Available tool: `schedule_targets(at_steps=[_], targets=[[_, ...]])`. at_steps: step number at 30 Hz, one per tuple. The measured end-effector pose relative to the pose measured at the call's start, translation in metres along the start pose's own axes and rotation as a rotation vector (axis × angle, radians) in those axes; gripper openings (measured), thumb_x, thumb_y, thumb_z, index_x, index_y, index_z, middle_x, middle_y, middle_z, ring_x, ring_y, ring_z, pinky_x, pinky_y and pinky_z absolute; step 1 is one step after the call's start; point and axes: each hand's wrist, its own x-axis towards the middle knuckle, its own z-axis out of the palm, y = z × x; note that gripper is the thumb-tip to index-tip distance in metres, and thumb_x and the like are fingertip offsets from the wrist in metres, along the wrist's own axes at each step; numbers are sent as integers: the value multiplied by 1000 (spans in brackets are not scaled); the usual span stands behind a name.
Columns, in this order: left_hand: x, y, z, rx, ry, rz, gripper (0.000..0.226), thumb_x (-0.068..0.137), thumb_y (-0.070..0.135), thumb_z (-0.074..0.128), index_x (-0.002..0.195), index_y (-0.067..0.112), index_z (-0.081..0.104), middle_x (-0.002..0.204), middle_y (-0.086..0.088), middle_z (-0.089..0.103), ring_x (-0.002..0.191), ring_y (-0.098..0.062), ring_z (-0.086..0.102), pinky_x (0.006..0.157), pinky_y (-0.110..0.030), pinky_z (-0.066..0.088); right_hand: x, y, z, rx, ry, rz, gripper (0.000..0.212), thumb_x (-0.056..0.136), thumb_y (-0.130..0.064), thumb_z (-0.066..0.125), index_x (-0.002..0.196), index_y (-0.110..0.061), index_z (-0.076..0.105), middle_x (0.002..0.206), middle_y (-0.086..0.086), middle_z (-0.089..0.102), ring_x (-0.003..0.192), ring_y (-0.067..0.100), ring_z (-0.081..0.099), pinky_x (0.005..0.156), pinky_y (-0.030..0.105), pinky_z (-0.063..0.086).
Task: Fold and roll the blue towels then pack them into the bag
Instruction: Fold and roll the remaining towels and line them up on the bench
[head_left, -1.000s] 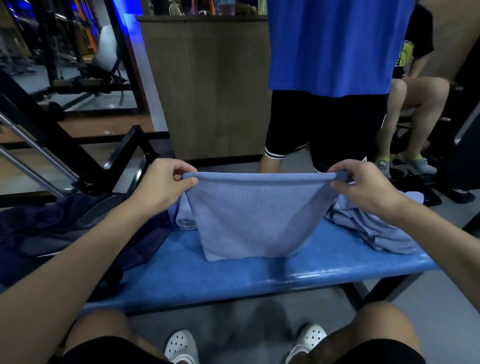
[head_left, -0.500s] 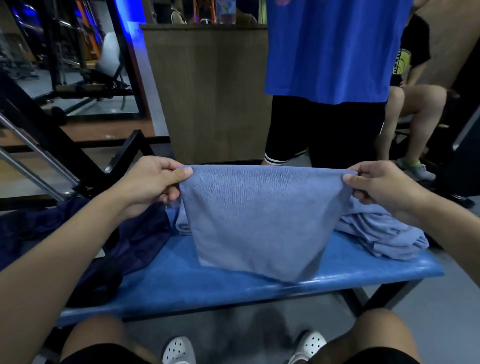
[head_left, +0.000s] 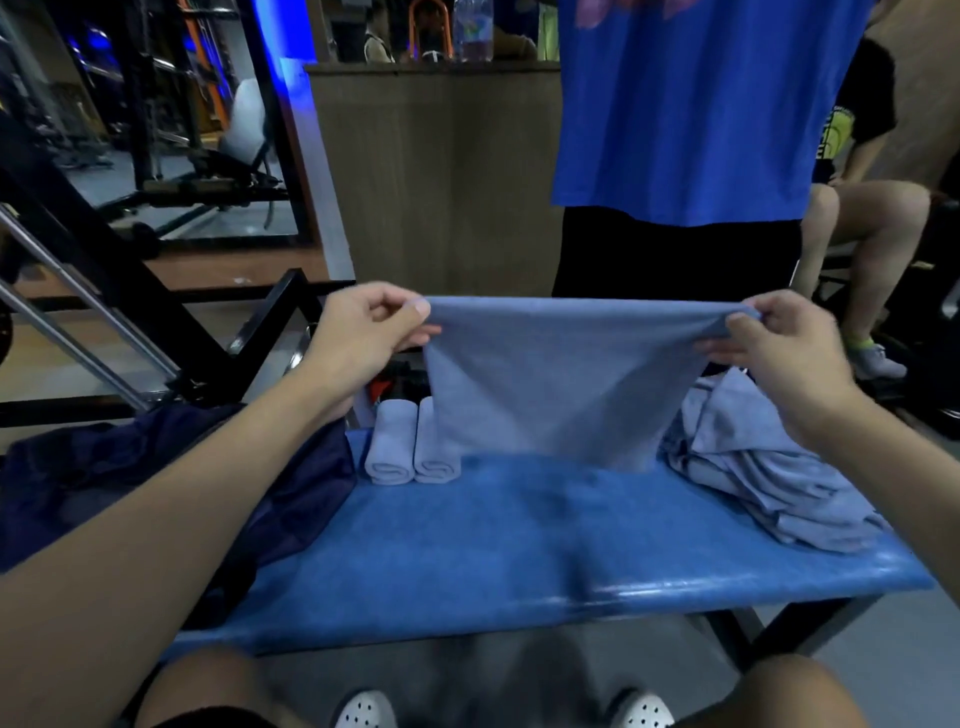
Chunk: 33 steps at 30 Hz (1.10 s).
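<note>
The person holds a pale blue terry towel (head_left: 561, 379) stretched up over the padded blue bench (head_left: 519, 540), its lower edge hanging just above the pad. The left hand (head_left: 363, 332) pinches one top corner, the right hand (head_left: 779, 348) the other. Two rolled pale blue towels (head_left: 410, 447) lie side by side behind it, a loose heap of towels (head_left: 763, 467) to the right, a dark navy bag (head_left: 156, 478) to the left.

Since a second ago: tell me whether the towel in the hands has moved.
Yes. The towel has gone up: its lower edge reached the middle of the bench then, now only its far part.
</note>
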Motion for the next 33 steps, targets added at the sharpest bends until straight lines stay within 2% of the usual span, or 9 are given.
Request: schedule_targets(at_steps=[4,7,10,15,21,25,29,31,33], targets=[[-7,-6,9,-16,-24,17,9,97,8,61,94,4,68,91,-18,74,85,-20,75,80,-24,59,-8,9,-8,-44,46,-35,20,97,-4,47,80,-15,50,73,11,58,55,10,64,52,18,51],[-26,-35,17,32,-107,-113,18,100,10,56,91,3,70,83,-13,73,72,-11,72,66,-16,55,-23,45,-12,-230,-72,56,16,92,-3,51,76,-4,55,53,7,59,42,8,50,45,25,40],[-53,-85,22,137,-212,-302,26,102,8,51,89,1,71,82,-6,75,77,-14,72,67,-14,55,-52,92,-14,-390,-251,213,16,90,-3,56,76,5,58,57,13,60,47,14,48,49,27,36],[-92,-158,25,300,-392,-534,25,102,8,48,93,-3,69,100,-14,71,77,-19,75,80,-29,60,-91,152,-13,-483,-463,370,21,87,2,62,67,-3,60,55,9,58,51,13,55,51,24,38],[-89,-174,28,517,-585,-553,23,102,12,45,90,6,63,81,-8,69,54,-18,64,50,-27,47,-93,166,-15,-552,-621,390,11,85,0,61,76,3,66,65,3,61,61,13,53,53,18,39],[-77,-194,36,724,-560,-214,19,99,19,55,87,21,69,96,6,71,89,-15,67,82,-31,51,-87,179,0,-630,-653,336,14,88,-4,59,86,-6,73,84,3,69,78,13,61,69,18,45],[-71,-212,62,819,-689,-95,32,103,21,48,129,10,63,147,4,43,141,-11,38,102,-13,29,-85,199,26,-673,-660,254,29,92,-14,59,121,-15,64,117,1,65,110,20,59,93,27,44],[-68,-221,69,919,-750,-75,40,104,28,45,141,15,53,159,0,32,147,-13,28,114,-23,24,-85,206,37,-718,-681,222,39,94,-22,57,134,-20,54,124,0,62,111,21,59,93,30,44],[-66,-226,71,1061,-797,-38,40,104,35,40,142,24,49,154,6,39,145,-13,31,113,-34,26,-86,212,43,-887,-684,140,45,96,-31,52,140,-26,45,129,-4,60,118,21,56,96,36,43]])
